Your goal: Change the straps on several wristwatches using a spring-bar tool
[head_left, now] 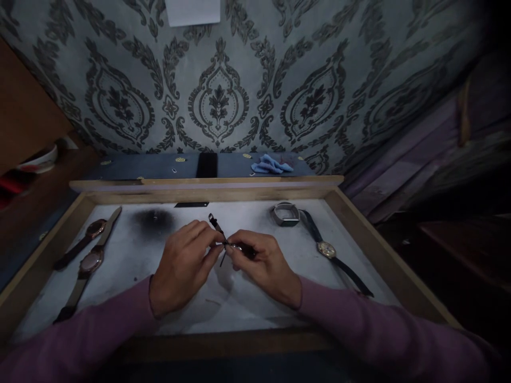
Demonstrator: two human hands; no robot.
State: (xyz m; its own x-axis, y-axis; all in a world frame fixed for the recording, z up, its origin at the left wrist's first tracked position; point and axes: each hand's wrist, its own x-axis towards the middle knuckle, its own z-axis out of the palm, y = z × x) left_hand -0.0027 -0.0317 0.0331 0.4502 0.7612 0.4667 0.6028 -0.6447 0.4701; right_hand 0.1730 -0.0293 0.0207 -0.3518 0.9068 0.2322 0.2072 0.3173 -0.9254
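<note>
Since left hand (183, 266) and right hand (265, 263) both have fingers pinched around a black watch strap (216, 223), between them over the tray (131, 260), best brace them together, press lightly, work low.

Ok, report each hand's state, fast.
Left hand: closed, pinching a dark strap.
Right hand: closed, holding what looks like a watch, mostly hidden.

Patterned wallpaper (218, 101), crumpled blue cloth (270, 165)
</note>
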